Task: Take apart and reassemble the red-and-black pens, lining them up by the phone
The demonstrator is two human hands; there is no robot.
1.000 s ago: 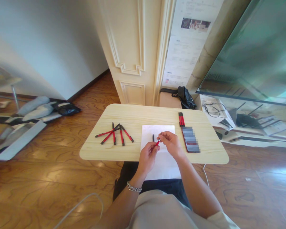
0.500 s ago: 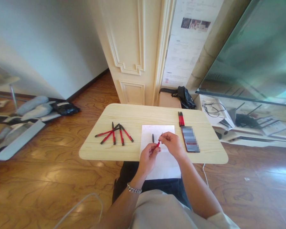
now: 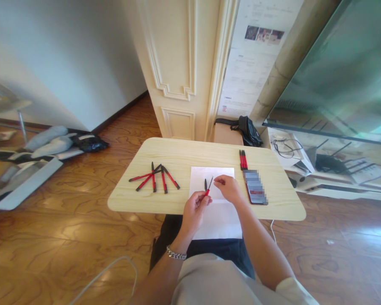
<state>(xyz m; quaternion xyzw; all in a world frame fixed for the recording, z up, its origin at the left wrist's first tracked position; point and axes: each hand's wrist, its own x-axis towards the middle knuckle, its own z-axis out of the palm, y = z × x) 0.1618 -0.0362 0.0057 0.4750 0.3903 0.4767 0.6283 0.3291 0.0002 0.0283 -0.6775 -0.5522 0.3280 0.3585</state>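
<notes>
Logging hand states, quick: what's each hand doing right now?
Left hand: closed on a slim red pen barrel, thin dark refill protruding.
Right hand: curled near the refill's tip; whether it grips anything cannot be told.

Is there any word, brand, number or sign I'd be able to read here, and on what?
No text is readable.
Wall sheets: printed lines, too small and blurred.
Phone: screen pixelated.
Red pen barrel in the left hand: no legible marking.
White paper: no legible writing.

Room beyond the paper [image 3: 217,224]; scattered pens [image 3: 154,181] and pen trio [image 3: 243,161] (low obstacles) flank it.
</notes>
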